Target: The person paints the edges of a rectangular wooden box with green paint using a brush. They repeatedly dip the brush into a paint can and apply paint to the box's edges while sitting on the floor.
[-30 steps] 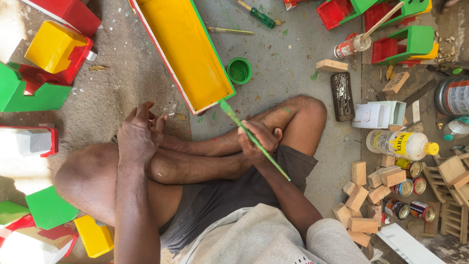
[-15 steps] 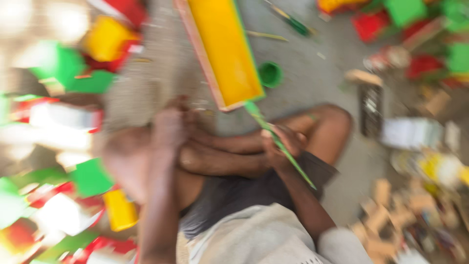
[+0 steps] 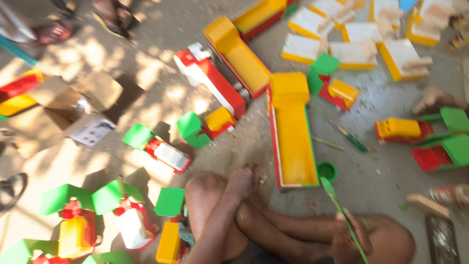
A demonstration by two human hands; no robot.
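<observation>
- Far left, flattened brown cardboard [image 3: 97,90] and a printed paper sheet [image 3: 90,129] lie on the sandy floor [image 3: 161,29]; green-roofed painted wooden toys [image 3: 78,215] crowd the lower left corner.
- The left hand [image 3: 240,183] rests curled over the person's crossed shins, just beside the near left corner of the tray; I cannot tell whether it grips anything.
- A green and white toy block [image 3: 156,146] and a green and yellow one [image 3: 205,126] sit near the bent knee, in a narrow strip of bare floor.
- The long tray [image 3: 293,142] lies just ahead of the legs: a wooden trough, glossy yellow inside, red outer walls, green along its right rim, straight-edged and box-like, with a raised yellow block at its far end.
- A small round green paint pot [image 3: 328,171] stands touching or just beside the tray's near right corner.
- The right hand [image 3: 351,234] is closed around a thin green-coated stick [image 3: 337,200], whose broad tip sits just below the pot, near the tray's corner.
- Right of the tray is the widest open ground, grey and paint-speckled, with a green-handled tool [image 3: 351,139] lying on it.
- Farther right stand red, green and yellow toy pieces [image 3: 430,142]; flat unpainted panels with yellow edges [image 3: 361,49] line the top.
</observation>
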